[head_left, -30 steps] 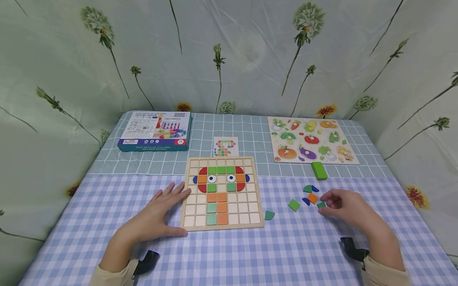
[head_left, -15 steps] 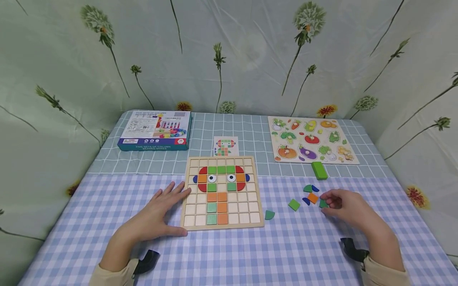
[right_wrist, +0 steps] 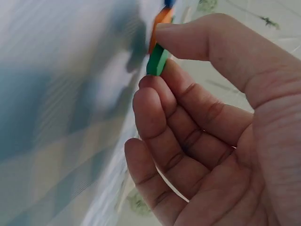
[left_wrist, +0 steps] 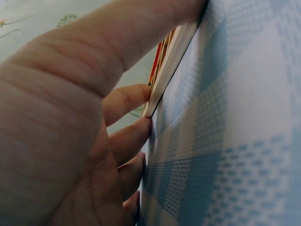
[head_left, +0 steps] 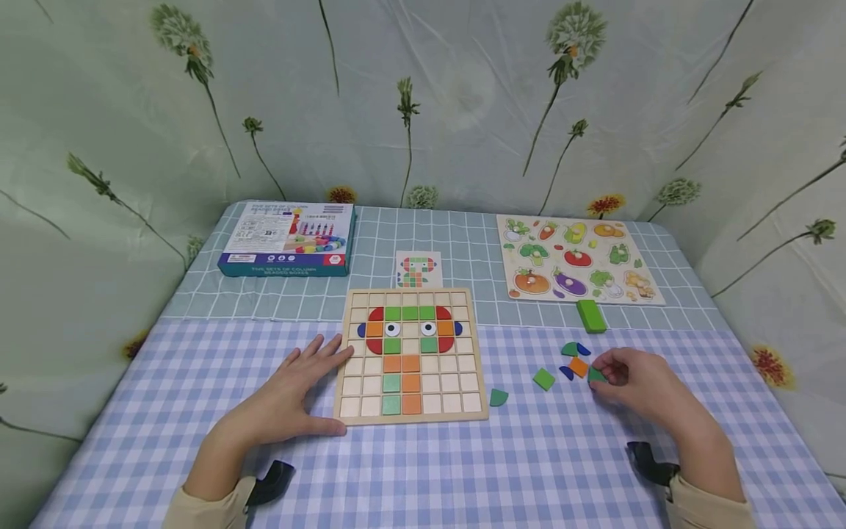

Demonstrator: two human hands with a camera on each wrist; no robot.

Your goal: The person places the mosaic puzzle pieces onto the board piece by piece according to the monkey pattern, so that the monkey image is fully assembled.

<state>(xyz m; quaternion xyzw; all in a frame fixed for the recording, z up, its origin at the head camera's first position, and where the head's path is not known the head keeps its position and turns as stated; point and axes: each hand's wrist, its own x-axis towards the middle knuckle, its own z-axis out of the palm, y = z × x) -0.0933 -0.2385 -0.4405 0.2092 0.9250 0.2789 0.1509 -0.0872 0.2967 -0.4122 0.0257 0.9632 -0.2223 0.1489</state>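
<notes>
My left hand (head_left: pixel 291 400) rests spread at the left edge of a wooden grid board (head_left: pixel 441 404), its thumb and fingertips touching the frame. Coloured tiles in the board's cells form a face with two eye tiles (head_left: pixel 428 330) and orange and green squares below. On the right, my right hand (head_left: pixel 634 378) pinches a green tile (right_wrist: pixel 157 61) between thumb and index finger, low over the checked cloth. Beside it lie an orange square (head_left: pixel 579 366), blue half-round pieces (head_left: pixel 566 373) and a green quarter-round (head_left: pixel 569 349). A light green square (head_left: pixel 545 379) sits further left.
Another green quarter-round (head_left: pixel 499 397) lies right of the board. Behind the board is a pattern card (head_left: pixel 419 269). A box (head_left: pixel 287 239) stands at the back left, a vegetable puzzle board (head_left: pixel 581 258) at the back right, with a green block (head_left: pixel 591 316) by its front edge.
My right thumb and fingers have closed on the green tile, after it shifted slightly right beside the orange square. The left hand stays at the board's edge.
</notes>
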